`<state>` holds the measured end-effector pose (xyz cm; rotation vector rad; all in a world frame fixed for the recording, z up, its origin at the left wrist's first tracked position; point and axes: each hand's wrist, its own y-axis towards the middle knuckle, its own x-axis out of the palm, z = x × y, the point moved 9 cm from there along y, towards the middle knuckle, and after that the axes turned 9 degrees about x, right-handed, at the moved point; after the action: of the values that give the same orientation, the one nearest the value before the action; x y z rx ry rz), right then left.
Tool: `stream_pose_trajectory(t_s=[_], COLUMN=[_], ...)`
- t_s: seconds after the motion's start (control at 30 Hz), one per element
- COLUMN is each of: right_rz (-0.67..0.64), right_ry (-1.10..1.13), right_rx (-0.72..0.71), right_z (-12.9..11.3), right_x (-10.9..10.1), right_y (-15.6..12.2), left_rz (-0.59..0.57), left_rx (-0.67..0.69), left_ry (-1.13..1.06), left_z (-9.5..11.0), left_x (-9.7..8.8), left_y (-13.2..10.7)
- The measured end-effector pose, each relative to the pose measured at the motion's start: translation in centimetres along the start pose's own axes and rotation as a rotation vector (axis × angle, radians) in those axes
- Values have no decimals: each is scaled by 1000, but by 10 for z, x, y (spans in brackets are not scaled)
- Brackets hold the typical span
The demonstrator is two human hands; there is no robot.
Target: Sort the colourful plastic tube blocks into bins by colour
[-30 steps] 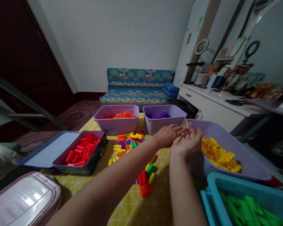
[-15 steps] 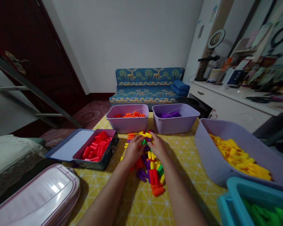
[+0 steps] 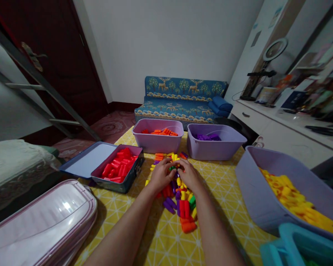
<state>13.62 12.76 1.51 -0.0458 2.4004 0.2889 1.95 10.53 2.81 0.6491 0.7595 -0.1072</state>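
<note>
A heap of small coloured plastic pegs (image 3: 180, 199) lies in the middle of the yellow patterned tablecloth (image 3: 161, 236). My left hand (image 3: 161, 174) and my right hand (image 3: 189, 174) rest side by side on the far part of the heap, fingers curled down among the pegs and nearly touching. What the fingertips pinch is hidden. Red, purple, yellow, green and orange pegs show just below the hands.
Lilac bins hold orange pegs (image 3: 158, 136), purple pegs (image 3: 215, 142) and yellow pegs (image 3: 283, 195). A dark tin (image 3: 121, 171) with red pegs stands left, its lid open. A teal bin (image 3: 302, 247) is at bottom right, a pink case (image 3: 41, 225) at bottom left.
One second ago both hands were at the yellow-peg bin on the right. They moved left onto the heap and now sit closer together on it. The view has swung left.
</note>
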Motion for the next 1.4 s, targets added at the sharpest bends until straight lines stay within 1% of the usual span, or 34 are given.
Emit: stream_pose_trajectory(t_s=[0.07, 0.1, 0.17, 0.23, 0.27, 0.3, 0.33, 0.4, 0.43, 0.5, 0.6, 0.7, 0.8, 0.9, 0.97, 1.0, 1.07, 1.13, 1.17, 1.27, 1.33, 1.4], right_rz=[-16, 2, 72, 145, 168, 177, 173, 151, 144, 147, 160, 176, 242, 326, 365, 375, 385, 412, 438, 559, 681, 860], right_ry=[50, 86, 166, 243, 280, 315, 346, 396, 411, 432, 470, 486, 469, 486, 538, 574, 652, 725, 767, 975, 1153, 1282], right_rx=[-11, -3, 15, 36, 51, 68, 82, 94, 89, 81, 97, 130, 204, 283, 293, 281, 242, 215, 217, 280, 301, 259], right_z=[-1, -1, -1, -3, -4, -6, -7, -10, -12, -12, -8, -4, 4, 16, 20, 20, 17, 11, 10, 16, 25, 37], right_x=[2, 1, -6, -15, -19, -22, -24, -25, -25, -25, -24, -25, -30, -37, -43, -46, -54, -67, -75, -101, -119, -141], right_y=[1, 2, 2, 1, 0, -1, -2, -3, -3, -3, -2, -2, -4, -5, -5, -4, -3, -4, -5, -13, -21, -32], left_rz=[13, 41, 141, 271, 320, 346, 345, 295, 267, 250, 268, 256, 260, 257, 249, 244, 218, 166, 134, 89, 100, 106], left_rx=[23, 30, 14, -55, -95, -131, -161, -201, -212, -226, -226, -195, -172, -212, -211, -181, -79, 15, 41, 56, 41, 48], left_ry=[-84, -129, -208, -287, -332, -377, -416, -458, -469, -500, -568, -577, -548, -482, -396, -338, -212, -97, -47, 65, 117, 153], left_z=[1, 0, -5, -16, -22, -27, -31, -35, -36, -36, -33, -25, -22, -27, -27, -25, -14, -3, 1, 7, 11, 21], left_x=[0, -2, -7, -14, -15, -15, -13, -7, -4, -3, -4, -6, -9, -11, -12, -14, -15, -13, -11, -9, -11, -11], left_y=[0, 0, -1, -4, -6, -8, -8, -8, -7, -7, -8, -8, -9, -11, -11, -10, -6, -4, -4, -4, -1, 7])
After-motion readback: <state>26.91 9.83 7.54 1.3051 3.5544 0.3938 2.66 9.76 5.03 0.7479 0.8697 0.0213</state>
